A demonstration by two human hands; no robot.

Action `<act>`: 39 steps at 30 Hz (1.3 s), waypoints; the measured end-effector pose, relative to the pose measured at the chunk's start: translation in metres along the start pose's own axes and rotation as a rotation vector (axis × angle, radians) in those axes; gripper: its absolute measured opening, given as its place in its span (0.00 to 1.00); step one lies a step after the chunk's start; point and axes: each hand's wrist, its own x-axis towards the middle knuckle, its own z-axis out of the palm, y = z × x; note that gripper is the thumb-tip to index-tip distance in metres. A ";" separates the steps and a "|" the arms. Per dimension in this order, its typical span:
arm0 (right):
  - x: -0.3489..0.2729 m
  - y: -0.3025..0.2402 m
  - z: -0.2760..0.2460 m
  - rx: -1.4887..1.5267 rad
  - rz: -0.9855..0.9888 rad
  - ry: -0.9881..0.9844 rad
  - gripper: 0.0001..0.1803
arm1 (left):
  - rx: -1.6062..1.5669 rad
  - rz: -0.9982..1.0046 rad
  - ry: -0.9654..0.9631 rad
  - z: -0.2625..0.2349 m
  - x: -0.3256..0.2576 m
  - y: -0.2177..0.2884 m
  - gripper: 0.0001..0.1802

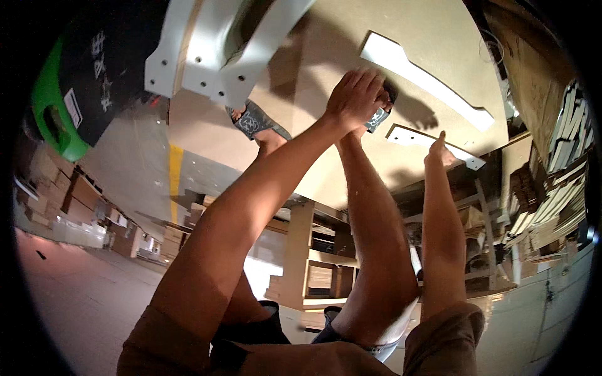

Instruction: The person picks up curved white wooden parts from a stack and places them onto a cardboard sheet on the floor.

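White shaped panel (421, 78), long and notched, is lying on the tan board (326, 94). Left hand (354, 94) is pressing flat and open on that board, near the panel's left end. Right hand (441, 150) is touching, fingers extended, 1 smaller white piece (433, 143) below the panel.

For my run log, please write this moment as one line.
left hand: down near sandal, grip unclear | right hand: on white shaped board | floor: brown sheet
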 end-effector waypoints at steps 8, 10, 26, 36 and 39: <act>-0.078 -0.009 0.042 0.362 0.426 -0.375 0.55 | 0.627 0.406 -0.174 0.076 0.082 -0.024 0.32; -0.064 0.000 0.049 0.468 0.482 -0.411 0.54 | 0.609 0.419 -0.280 0.078 0.084 -0.022 0.26; -0.181 0.091 -0.146 0.989 0.243 -0.712 0.22 | 0.020 -0.227 -0.718 -0.143 -0.066 0.101 0.35; -0.368 0.071 -0.305 1.246 -0.209 -1.477 0.32 | -0.060 -0.361 -0.364 -0.305 -0.132 0.123 0.32; -0.391 0.081 -0.323 1.178 -0.177 -1.515 0.24 | -0.110 -0.345 -0.161 -0.339 -0.148 0.136 0.33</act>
